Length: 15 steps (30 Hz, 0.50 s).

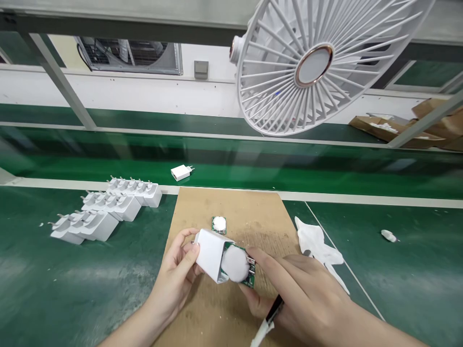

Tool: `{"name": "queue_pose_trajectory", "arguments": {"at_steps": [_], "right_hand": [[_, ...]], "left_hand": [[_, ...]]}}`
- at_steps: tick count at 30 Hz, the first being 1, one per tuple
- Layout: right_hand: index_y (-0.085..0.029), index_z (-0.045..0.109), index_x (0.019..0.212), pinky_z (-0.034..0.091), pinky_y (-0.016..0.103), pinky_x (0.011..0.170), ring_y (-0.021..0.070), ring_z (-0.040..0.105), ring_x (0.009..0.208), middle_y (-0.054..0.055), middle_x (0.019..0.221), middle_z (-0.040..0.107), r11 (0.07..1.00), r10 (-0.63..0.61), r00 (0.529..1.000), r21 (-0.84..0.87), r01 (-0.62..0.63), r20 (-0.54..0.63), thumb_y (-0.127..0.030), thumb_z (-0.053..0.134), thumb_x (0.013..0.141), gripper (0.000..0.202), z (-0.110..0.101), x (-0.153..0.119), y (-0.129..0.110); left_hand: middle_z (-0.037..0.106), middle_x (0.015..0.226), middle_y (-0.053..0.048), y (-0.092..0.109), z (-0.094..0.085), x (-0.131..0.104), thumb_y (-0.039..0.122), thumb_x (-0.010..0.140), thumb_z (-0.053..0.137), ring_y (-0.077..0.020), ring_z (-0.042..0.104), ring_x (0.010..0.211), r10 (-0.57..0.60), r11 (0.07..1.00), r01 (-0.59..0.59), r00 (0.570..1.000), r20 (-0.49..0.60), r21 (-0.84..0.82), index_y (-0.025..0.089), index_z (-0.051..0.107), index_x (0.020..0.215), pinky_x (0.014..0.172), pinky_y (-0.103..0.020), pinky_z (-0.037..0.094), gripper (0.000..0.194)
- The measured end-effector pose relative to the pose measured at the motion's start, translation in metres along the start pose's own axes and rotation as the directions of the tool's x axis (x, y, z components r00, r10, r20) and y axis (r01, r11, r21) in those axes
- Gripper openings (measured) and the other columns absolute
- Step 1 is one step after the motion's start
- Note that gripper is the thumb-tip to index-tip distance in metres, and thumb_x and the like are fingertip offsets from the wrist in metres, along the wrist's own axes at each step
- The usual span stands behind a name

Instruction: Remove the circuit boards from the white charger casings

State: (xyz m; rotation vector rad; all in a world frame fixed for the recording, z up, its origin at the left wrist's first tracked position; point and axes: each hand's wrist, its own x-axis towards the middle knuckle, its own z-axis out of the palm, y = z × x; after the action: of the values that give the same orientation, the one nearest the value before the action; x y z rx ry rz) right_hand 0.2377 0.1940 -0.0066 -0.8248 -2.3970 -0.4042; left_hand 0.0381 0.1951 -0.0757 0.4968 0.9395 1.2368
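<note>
My left hand (177, 274) grips a white plastic charger housing (210, 253) by its closed end, its open end facing right. Partly inside that opening sits a green circuit board (237, 264) with a large white blob over its middle. My right hand (304, 284) pinches the board's outer end between thumb and index finger, beside a metal port. A slim black tool (275, 307), its lower end wrapped in white, is tucked in the same hand; its kind is unclear. Beyond the housing, a smaller board (219, 224) with white filler lies on the brown cardboard sheet (231, 200).
Several white chargers (104, 207) stand in rows at left, pins up. One white plug (181, 172) lies on the back ledge. At right are a crumpled white cloth (318, 241) and a small white piece (388, 235). A white fan (314, 65) hangs above; a cardboard box (394, 130) sits behind.
</note>
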Motion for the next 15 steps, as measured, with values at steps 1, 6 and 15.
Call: {"name": "queue_pose_trajectory", "arguments": {"at_steps": [1, 6, 15], "right_hand": [[-0.008, 0.051, 0.104, 0.043, 0.026, 0.035, 0.0115, 0.057, 0.046, 0.002, 0.065, 0.066, 1.0, -0.001, 1.0, -0.003, 0.001, -0.001, -0.01, 0.042, 0.091, 0.017, -0.0002, 0.0003, -0.0003], [-0.005, 0.052, 0.103, 0.042, 0.026, 0.035, 0.0115, 0.055, 0.044, 0.002, 0.062, 0.063, 1.0, -0.012, 1.0, 0.0, 0.012, 0.013, -0.009, 0.042, 0.091, 0.015, -0.0014, 0.0011, -0.0012], [-0.002, 0.052, 0.103, 0.039, 0.026, 0.035, 0.0114, 0.052, 0.044, 0.003, 0.062, 0.061, 0.999, -0.038, 0.999, 0.008, 0.038, 0.013, -0.005, 0.045, 0.088, 0.017, -0.0001, 0.0029, -0.0007]], "left_hand": [[0.064, 0.079, -0.001, 0.0001, 0.0006, -0.0003, 0.036, 0.072, 0.075, -0.0086, 0.053, 0.06, 0.0, 1.0, 0.0, 1.0, -0.001, 0.0, 0.021, 0.059, 0.099, 0.055, -0.018, 0.044, 0.034], [0.064, 0.079, -0.001, 0.0006, 0.0011, -0.0006, 0.036, 0.074, 0.074, -0.0087, 0.054, 0.061, -0.014, 1.0, 0.014, 1.0, 0.025, 0.004, 0.021, 0.058, 0.099, 0.055, -0.018, 0.045, 0.034], [0.063, 0.076, 0.001, -0.0005, -0.0053, 0.001, 0.036, 0.073, 0.074, -0.008, 0.055, 0.061, -0.019, 1.0, 0.019, 0.999, 0.049, 0.01, 0.021, 0.059, 0.1, 0.056, -0.016, 0.044, 0.034]]}}
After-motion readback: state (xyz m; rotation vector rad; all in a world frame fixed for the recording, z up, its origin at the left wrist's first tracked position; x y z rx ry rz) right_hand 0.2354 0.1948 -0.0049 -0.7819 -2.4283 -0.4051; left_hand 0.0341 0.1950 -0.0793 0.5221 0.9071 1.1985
